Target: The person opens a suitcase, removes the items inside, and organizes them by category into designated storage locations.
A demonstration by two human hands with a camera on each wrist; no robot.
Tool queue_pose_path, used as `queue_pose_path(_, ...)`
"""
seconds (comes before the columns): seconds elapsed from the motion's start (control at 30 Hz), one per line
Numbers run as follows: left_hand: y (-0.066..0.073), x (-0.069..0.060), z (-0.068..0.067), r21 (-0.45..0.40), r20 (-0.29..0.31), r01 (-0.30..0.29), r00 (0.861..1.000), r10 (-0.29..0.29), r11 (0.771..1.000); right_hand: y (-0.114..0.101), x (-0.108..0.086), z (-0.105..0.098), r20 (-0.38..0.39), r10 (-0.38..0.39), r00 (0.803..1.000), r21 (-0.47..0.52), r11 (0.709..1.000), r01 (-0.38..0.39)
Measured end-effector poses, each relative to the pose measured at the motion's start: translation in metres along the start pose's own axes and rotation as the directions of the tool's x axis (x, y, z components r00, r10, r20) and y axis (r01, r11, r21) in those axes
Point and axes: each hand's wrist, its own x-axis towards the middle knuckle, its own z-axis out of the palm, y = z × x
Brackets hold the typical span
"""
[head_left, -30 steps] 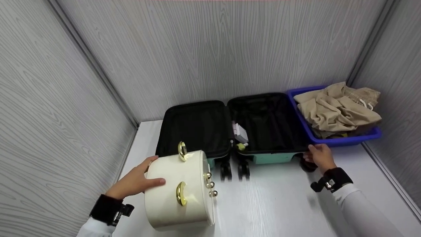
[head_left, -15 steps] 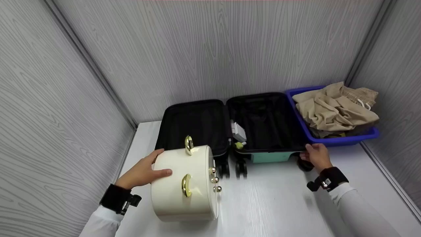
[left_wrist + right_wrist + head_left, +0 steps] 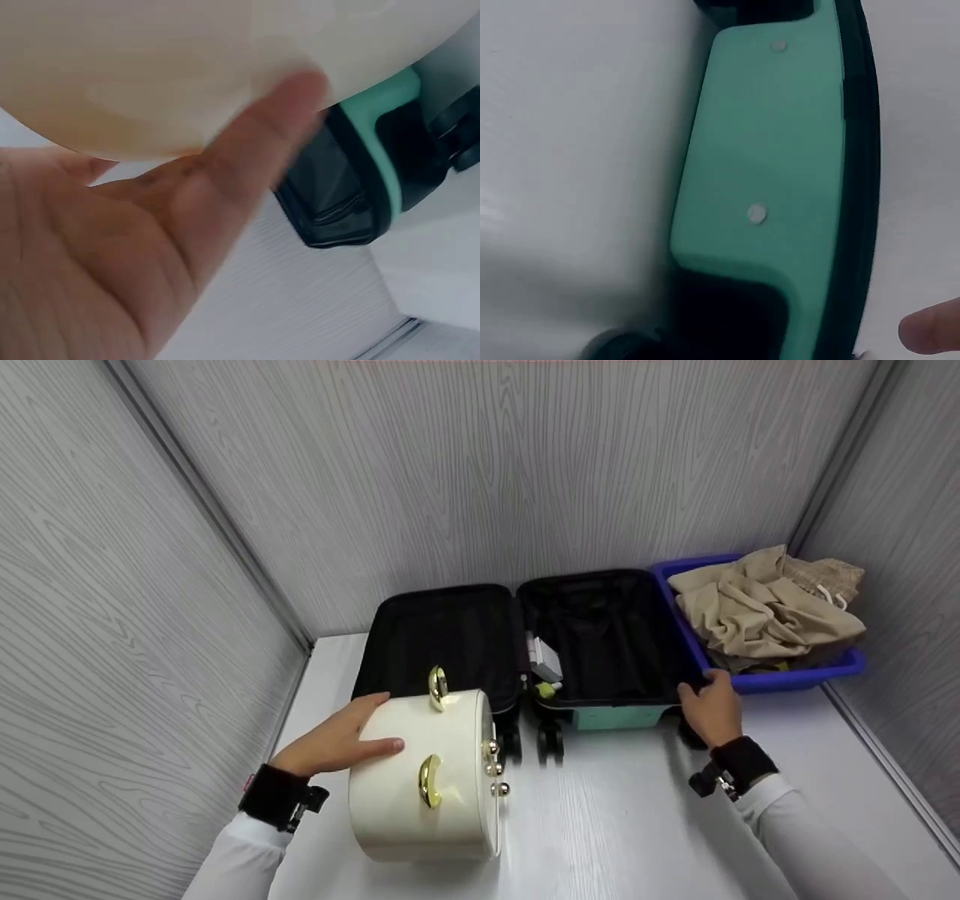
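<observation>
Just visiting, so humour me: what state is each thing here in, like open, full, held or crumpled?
left hand: gripping the cream case
right hand: at the suitcase's near right corner, grip unclear
cream case: held; cannot tell whether shut
suitcase: open, halves spread apart
white box: inside the suitcase, too small to tell whether shut
blue basket: heaped full
tan garment: crumpled

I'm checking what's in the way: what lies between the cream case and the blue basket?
The open suitcase, chiefly its right half, lies between the cream case and the blue basket; the head view shows it.
</observation>
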Motion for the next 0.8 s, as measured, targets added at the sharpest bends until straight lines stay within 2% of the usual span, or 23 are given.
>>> queue_pose_path(0.03,0.003,0.002,0.0,0.021,0.004,-0.017,1.0,0.017,1.0,-0.008,-0.005,0.006,-0.011,-0.049,0.999,0.016,0.999,0.049)
queue_pose_path(0.1,0.011,0.008,-0.002,0.065,0.017,-0.044,0.999,0.043,0.997,-0.025,-0.015,0.018,0.023,-0.153,0.988,0.078,0.985,0.151)
queue_pose_path(0.17,0.019,0.014,-0.003,0.106,0.039,-0.048,0.998,0.044,0.993,-0.044,-0.026,0.031,0.093,-0.242,0.966,0.166,0.96,0.225)
queue_pose_path(0.23,0.025,0.02,-0.003,0.125,0.059,-0.04,0.998,0.033,0.991,-0.06,-0.038,0.045,0.167,-0.321,0.932,0.257,0.927,0.273)
queue_pose_path(0.33,0.031,0.026,0.0,0.151,0.079,-0.021,0.997,0.009,0.988,-0.081,-0.057,0.064,0.246,-0.449,0.859,0.352,0.867,0.352)
queue_pose_path(0.47,0.033,0.026,0.004,0.146,0.073,0.016,0.997,-0.027,0.989,-0.106,-0.08,0.085,0.323,-0.6,0.732,0.452,0.777,0.437)
queue_pose_path(0.5,0.033,0.026,0.005,0.145,0.07,0.028,0.997,-0.039,0.989,-0.112,-0.085,0.089,0.343,-0.623,0.703,0.47,0.762,0.445)
queue_pose_path(0.57,0.033,0.026,0.007,0.153,0.062,0.04,0.997,-0.05,0.987,-0.124,-0.092,0.097,0.368,-0.654,0.661,0.493,0.74,0.457)
queue_pose_path(0.67,0.034,0.027,0.01,0.187,0.036,0.055,0.997,-0.063,0.981,-0.137,-0.099,0.11,0.385,-0.683,0.621,0.504,0.719,0.479)
queue_pose_path(0.8,0.032,0.026,0.015,0.221,0.004,0.062,0.998,-0.064,0.973,-0.146,-0.103,0.126,0.383,-0.7,0.602,0.52,0.702,0.487)
